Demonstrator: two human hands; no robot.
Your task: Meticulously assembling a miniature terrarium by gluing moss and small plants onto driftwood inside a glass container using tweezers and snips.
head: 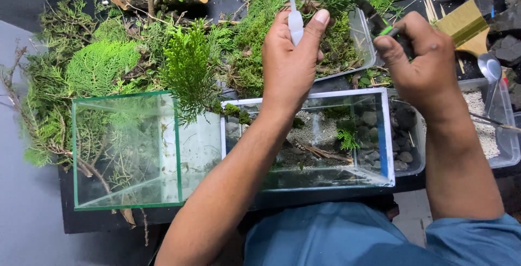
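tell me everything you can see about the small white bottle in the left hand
The small bottle is translucent white, looks like soft plastic, and tapers to a thin pointed nozzle aimed up and away from the person. The left hand pinches it between thumb and fingers, which hide its lower part. It is held upright above the moss, just beyond the glass tank with gravel inside. Its contents cannot be made out, and nothing but the hand touches it.
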